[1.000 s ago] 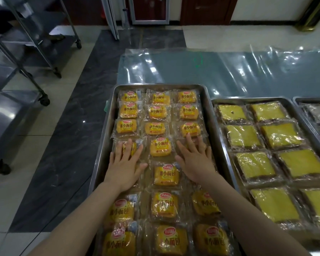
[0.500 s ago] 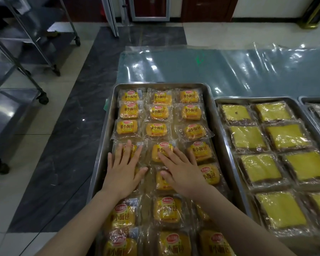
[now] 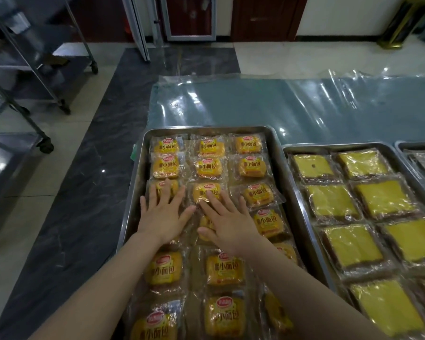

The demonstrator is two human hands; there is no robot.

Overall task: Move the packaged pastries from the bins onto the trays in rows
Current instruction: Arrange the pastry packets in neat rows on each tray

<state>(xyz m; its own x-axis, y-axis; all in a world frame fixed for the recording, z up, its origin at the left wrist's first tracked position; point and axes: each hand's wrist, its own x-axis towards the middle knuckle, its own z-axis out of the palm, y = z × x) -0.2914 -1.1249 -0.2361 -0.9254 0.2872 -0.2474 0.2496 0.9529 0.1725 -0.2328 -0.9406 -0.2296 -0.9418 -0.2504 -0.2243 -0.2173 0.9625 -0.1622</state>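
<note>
both hands [image 3: 166, 215] flat, hiding pastries [image 3: 207, 192] beneath, tray [image 3: 142, 153] cut off

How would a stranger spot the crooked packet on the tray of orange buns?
Find the leftmost metal tray, holding three columns of orange bun packets. In its right column, take the third packet from the far end, beside the right hand. Unlike its straight neighbours, it lies twisted, a wrapper corner toward the rim.
</note>
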